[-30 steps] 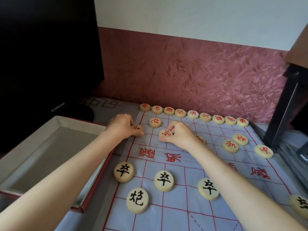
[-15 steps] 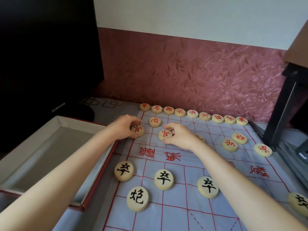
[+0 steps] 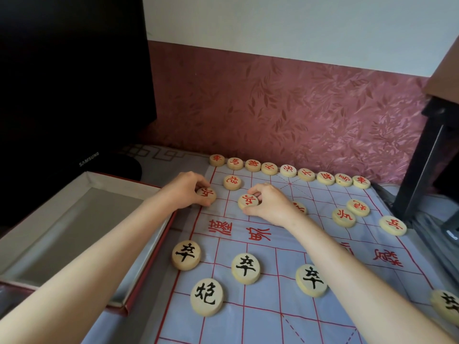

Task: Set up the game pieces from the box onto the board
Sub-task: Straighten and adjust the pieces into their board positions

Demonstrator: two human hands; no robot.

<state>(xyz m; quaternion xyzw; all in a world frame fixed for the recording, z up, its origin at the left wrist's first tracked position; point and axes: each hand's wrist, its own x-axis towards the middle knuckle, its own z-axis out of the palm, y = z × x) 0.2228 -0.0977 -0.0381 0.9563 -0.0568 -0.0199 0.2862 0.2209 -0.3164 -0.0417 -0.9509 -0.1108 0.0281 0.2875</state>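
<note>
Fingers of the left hand curl narrowly over a red soldier disc, pinching its rim; fingers of the right hand pinch a second red soldier disc the same way. Both discs lie flat on the board, face up.

Behind the fingers, nearer the wearer, both forearms reach in low from the bottom corners and converge toward the far half of the board. Black pieces stand between and beside the forearms, close to the wrists' path. The box sits open to the left of the left forearm; its visible floor shows no pieces.

Procedure, as judged: centre each soldier on a line crossing of the soldier row, the left one on the edge file, the right one two files inward. Slide with light downward pressure, since the cloth-like sheet may wrinkle. Release by opening the fingers upward, and lift the wrists clear of the black pieces on withdrawal.

Just beyond the fingers sits a red cannon, apart from both held discs. Farthest out, the red back row runs along the wall edge. To the right of the right hand, further red discs lie on the board; one is partly hidden by that hand.
</note>
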